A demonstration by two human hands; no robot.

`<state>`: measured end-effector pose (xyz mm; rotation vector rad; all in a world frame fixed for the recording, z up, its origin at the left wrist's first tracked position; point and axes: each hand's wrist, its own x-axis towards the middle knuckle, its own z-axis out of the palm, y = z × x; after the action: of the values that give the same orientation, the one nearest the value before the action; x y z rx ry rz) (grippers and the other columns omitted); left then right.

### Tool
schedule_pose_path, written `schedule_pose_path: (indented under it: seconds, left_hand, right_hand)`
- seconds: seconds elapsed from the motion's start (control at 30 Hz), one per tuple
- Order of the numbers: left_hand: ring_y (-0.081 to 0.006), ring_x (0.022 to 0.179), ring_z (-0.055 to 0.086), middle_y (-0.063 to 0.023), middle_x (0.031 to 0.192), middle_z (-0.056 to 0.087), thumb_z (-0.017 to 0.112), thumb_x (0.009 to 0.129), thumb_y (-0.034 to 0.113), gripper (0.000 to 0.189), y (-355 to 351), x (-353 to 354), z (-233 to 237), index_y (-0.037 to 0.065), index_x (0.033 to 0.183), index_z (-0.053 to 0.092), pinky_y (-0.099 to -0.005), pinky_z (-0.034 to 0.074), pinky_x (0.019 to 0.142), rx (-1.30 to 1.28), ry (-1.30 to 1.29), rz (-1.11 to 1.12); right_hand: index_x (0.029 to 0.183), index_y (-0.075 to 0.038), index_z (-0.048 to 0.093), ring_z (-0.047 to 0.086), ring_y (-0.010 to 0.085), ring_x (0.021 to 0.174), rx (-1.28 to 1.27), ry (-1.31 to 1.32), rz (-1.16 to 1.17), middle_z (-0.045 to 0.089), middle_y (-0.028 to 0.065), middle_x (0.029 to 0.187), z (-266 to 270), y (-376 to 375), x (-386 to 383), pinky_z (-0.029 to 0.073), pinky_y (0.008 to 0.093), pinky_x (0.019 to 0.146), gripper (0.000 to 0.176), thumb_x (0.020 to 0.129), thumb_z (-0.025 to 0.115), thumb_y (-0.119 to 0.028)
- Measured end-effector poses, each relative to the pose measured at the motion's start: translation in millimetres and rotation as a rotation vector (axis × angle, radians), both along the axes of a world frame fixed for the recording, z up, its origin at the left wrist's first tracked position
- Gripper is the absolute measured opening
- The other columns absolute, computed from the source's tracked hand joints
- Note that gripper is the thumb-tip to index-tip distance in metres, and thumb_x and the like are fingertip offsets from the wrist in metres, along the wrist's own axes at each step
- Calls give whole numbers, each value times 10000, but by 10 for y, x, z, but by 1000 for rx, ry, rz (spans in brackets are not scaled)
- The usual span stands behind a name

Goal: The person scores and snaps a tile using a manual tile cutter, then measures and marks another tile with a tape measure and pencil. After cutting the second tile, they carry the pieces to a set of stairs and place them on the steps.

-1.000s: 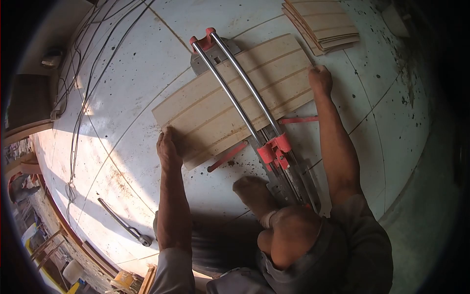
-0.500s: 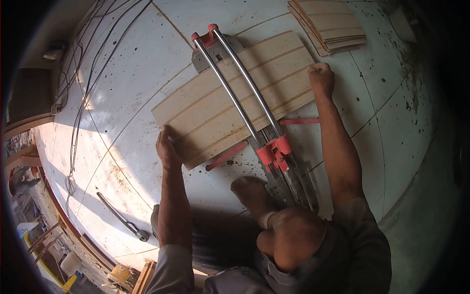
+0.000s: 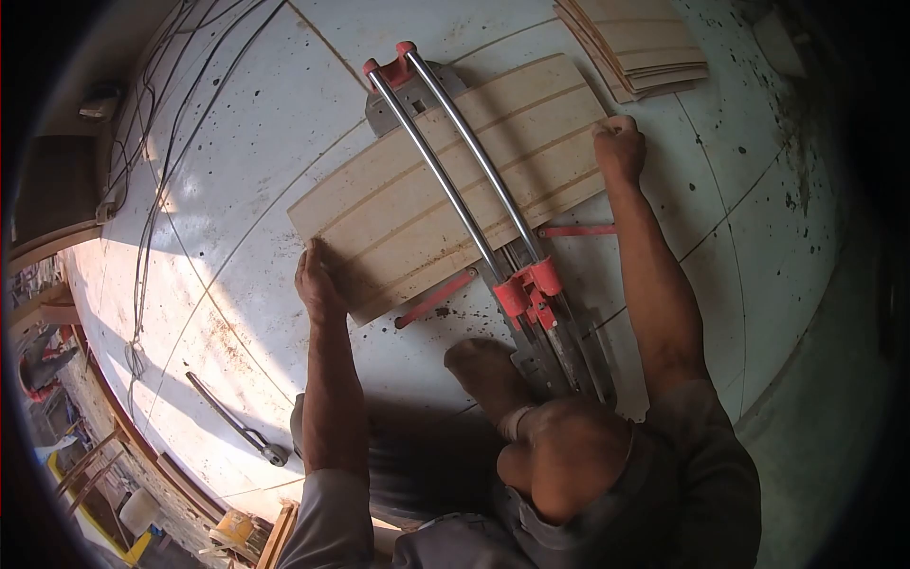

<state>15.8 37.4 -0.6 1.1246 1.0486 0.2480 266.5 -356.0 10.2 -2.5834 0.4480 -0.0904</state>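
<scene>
A pale striped tile point(image 3: 379, 213) lies tilted across a cutter with two steel rails point(image 3: 453, 194), passing under the rails. The cutter's red carriage point(image 3: 529, 287) sits at the near end of the rails, with a red-topped end block point(image 3: 391, 68) at the far end. My left hand point(image 3: 317, 281) grips the tile's left edge. On the right edge, near the upper corner, my right hand point(image 3: 619, 144) is closed on the tile. Red support arms point(image 3: 436, 299) stick out at both sides below the tile.
Several similar tiles are stacked point(image 3: 645, 43) at the upper right. Black cables point(image 3: 156, 190) run along the left. A metal-handled tool point(image 3: 237, 422) lies on the floor at lower left. My foot point(image 3: 483, 370) is beside the cutter. Wood pieces and containers point(image 3: 232, 531) stand at bottom left.
The view has shifted slightly, and the tile and both hands appear a little further left and up. Both hands keep their hold on the tile's edges.
</scene>
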Motion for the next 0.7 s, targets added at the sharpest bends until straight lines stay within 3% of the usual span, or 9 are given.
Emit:
schedule_pose_path:
  seconds: [0.37,0.7]
  left_hand:
    - [-164,864,558,-57,949,572,492,950,333,334,-76,53,128,30,1061,577,-300,470,756,-37,-40,-25]
    - [-160,903,548,-75,997,586,495,948,343,365,-71,46,106,14,1094,561,-304,463,789,-34,-52,-33]
  right_hand:
    - [942,-98,633,605,331,966,36,47,-28,638,149,978,-21,-10,65,476,439,849,257,755,690,-266]
    - [912,-32,649,659,301,810,185,-71,-26,679,149,852,-134,-77,65,504,369,755,302,708,733,-239]
